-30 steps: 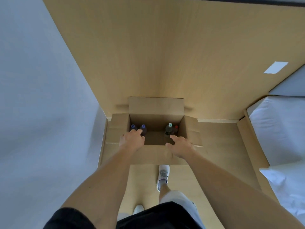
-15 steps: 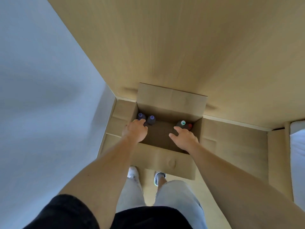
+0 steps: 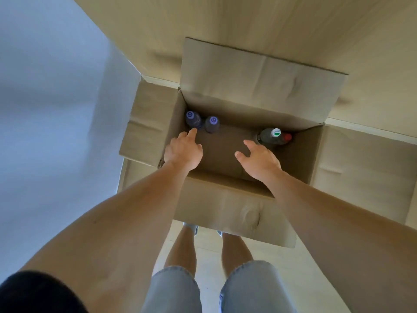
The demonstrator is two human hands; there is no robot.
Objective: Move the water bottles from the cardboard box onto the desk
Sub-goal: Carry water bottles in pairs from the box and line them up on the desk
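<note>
Pale grey-blue wall (image 3: 45, 109) fills the frame from 8 to 11 o'clock, blurred. Light wood panel (image 3: 248, 21) spans 12 to 2 o'clock; grain runs roughly up-down. Light wood floor (image 3: 207, 247) at 6 o'clock, seen between the person's bare legs (image 3: 182, 247). Faded denim shorts (image 3: 173, 290) cover both thighs at 6 o'clock. Black sleeve (image 3: 33, 294) at 7 o'clock, bottom corner. Shoe tips (image 3: 195, 229) just visible near centre, mostly hidden; colour hard to tell.
</note>
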